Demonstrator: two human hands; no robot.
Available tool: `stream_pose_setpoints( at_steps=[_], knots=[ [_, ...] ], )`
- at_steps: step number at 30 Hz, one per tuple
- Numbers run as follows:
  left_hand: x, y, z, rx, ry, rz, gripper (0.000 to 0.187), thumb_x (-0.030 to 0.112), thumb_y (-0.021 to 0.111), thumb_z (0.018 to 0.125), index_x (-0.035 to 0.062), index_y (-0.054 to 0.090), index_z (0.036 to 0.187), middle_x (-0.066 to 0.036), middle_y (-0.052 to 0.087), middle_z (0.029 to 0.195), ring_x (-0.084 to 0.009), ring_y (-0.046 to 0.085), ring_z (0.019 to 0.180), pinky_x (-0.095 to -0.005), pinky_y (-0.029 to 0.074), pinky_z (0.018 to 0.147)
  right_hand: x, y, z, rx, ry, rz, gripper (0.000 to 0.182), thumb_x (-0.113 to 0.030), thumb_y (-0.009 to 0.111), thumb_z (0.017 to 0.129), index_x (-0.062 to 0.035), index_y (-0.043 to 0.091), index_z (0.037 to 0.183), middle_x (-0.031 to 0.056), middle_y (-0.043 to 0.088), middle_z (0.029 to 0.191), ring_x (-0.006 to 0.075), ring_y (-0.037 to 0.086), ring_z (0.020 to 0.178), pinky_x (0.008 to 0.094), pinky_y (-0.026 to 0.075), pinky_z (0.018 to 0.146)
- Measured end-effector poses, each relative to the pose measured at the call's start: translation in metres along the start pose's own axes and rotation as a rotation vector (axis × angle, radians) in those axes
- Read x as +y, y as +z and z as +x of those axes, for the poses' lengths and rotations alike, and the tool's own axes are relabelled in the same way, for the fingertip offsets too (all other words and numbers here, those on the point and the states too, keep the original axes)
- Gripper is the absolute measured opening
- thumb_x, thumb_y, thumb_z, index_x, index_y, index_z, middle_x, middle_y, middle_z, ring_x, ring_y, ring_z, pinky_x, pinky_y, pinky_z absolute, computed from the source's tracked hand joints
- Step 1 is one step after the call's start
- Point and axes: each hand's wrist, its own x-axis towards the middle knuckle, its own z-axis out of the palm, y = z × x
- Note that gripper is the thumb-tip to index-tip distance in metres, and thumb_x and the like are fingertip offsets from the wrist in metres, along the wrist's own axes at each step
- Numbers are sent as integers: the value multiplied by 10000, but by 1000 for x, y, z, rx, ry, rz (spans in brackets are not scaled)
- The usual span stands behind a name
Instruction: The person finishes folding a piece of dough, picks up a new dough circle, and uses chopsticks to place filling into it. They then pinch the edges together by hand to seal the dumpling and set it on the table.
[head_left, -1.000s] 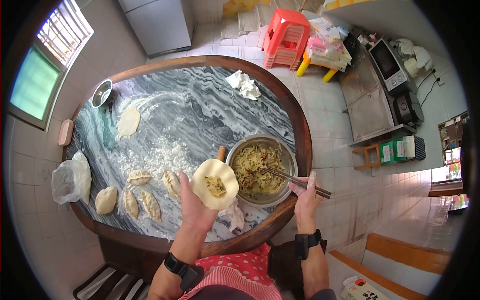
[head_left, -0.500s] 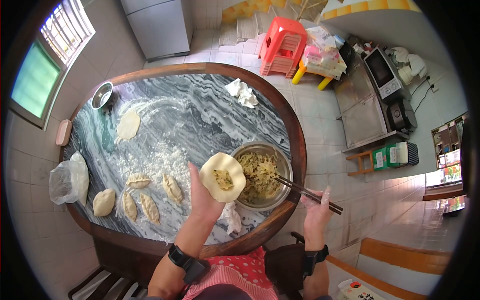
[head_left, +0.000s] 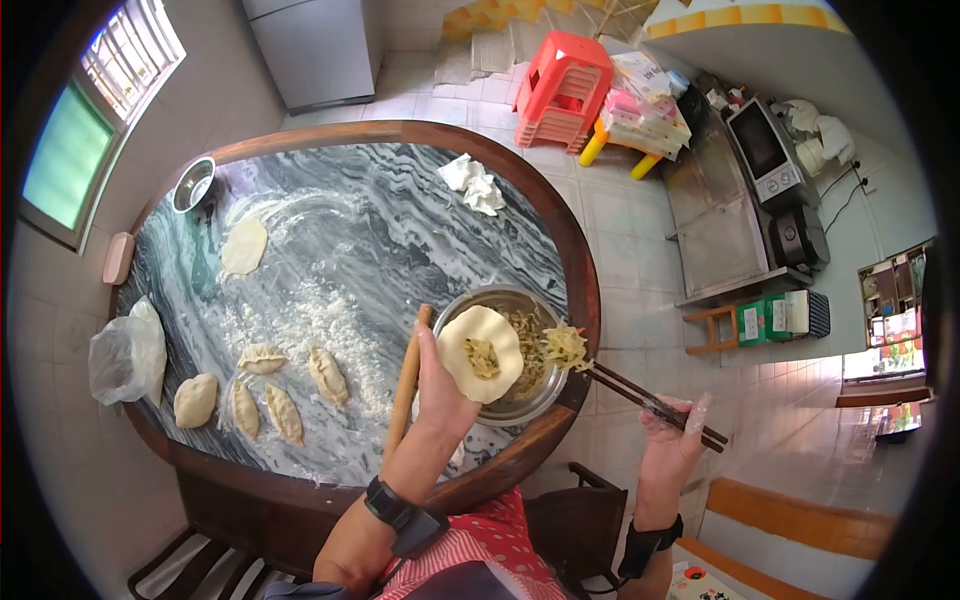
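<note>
My left hand [head_left: 440, 395] carries a round dough wrapper [head_left: 507, 335] with a small heap of shredded filling [head_left: 482, 360] at its centre. The wrapper covers part of a steel bowl [head_left: 548, 402] holding more filling. In my right hand [head_left: 668, 445] are dark chopsticks [head_left: 630, 391], their tips around a clump of filling [head_left: 566, 347] above the bowl's right side. A wooden rolling pin [head_left: 404, 385] lies just left of my left hand. Several folded dumplings [head_left: 327, 377] and a plain dough piece [head_left: 195, 401] rest on the floured tabletop.
The marble table [head_left: 400, 230] has a wooden rim. A flat wrapper [head_left: 243, 247], a small metal bowl [head_left: 194, 185], crumpled tissue [head_left: 472, 184] and a plastic bag [head_left: 130, 355] lie around it. Red stools [head_left: 565, 85] and a microwave [head_left: 765, 145] stand beyond.
My left hand and the wrapper have moved right, over the bowl, uncovering the rolling pin. The chopsticks have lifted a clump of filling out of the bowl as my right hand shifted right and down.
</note>
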Motion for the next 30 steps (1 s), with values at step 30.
stream_pose_setpoints(
  at_steps=[30],
  knots=[
    [8, -26, -7, -246, -211, -224, 710, 624, 194, 976, 113, 347, 1446, -128, 458, 1420, -328, 457, 1289, -496, 370, 1081, -22, 81, -67, -681, -587, -765, 81, -7, 656, 833, 7, 627, 907, 175, 705, 904, 282, 693, 790, 339, 546, 716]
  ],
)
